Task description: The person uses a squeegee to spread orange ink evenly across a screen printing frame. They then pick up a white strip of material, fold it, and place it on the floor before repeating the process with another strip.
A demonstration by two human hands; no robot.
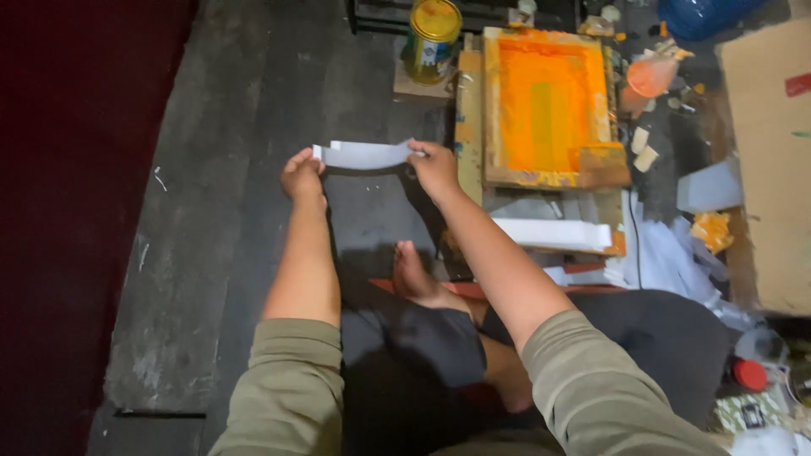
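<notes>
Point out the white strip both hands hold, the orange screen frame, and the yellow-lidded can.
white strip (pixel 365 154), head view, middle of its flat face.
orange screen frame (pixel 545 97), head view, centre of the inked mesh.
yellow-lidded can (pixel 434 19), head view, on its lid.

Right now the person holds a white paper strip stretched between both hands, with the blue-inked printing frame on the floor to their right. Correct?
Not quite. The head view shows the printing frame covered in orange ink, not blue. The rest holds: the left hand and right hand hold the white paper strip between them.
</notes>
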